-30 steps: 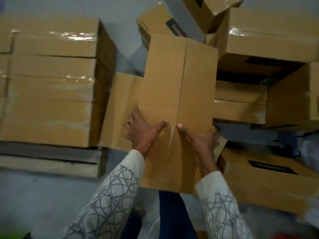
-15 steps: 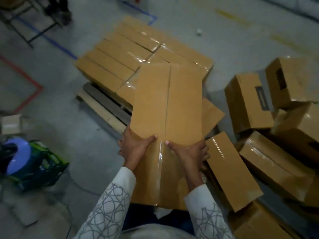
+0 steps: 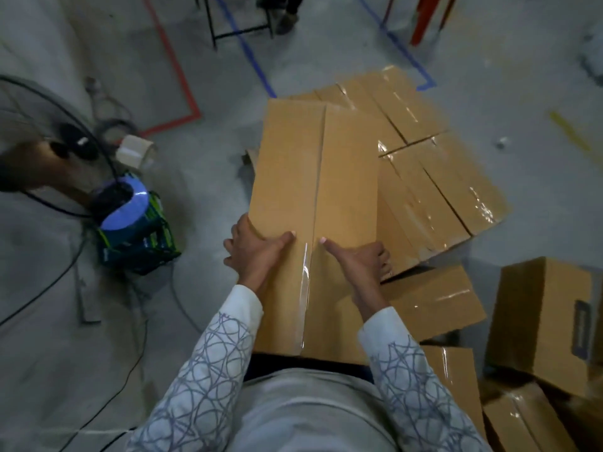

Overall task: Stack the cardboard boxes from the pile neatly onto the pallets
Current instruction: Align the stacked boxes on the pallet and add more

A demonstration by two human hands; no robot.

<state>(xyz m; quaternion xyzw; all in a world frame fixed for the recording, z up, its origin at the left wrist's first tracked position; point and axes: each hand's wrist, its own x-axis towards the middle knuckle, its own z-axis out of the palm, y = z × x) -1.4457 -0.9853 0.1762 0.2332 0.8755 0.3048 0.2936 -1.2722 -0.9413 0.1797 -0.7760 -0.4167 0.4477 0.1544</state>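
Observation:
I carry a long brown cardboard box (image 3: 313, 177) in front of my body, its taped seam running down the middle. My left hand (image 3: 257, 252) grips its left edge, thumb on top. My right hand (image 3: 359, 262) grips its right edge, thumb lying on the top face. Beyond and to the right of the carried box lies a layer of taped boxes (image 3: 434, 177) stacked side by side; the pallet beneath them is hidden. Loose pile boxes (image 3: 434, 301) lie on the floor at my right, one with a dark label (image 3: 541, 324).
A blue and green floor fan base (image 3: 133, 226) with its wire guard and cables stands on the grey floor at left. A tape roll (image 3: 135, 151) lies near it. Red and blue floor tape lines, a metal frame (image 3: 238, 27) and a person's feet are at the top.
My view has swung left with the box held in both hands: the stacked layer now lies to the right of the carried box, and the fan base has come nearer at left.

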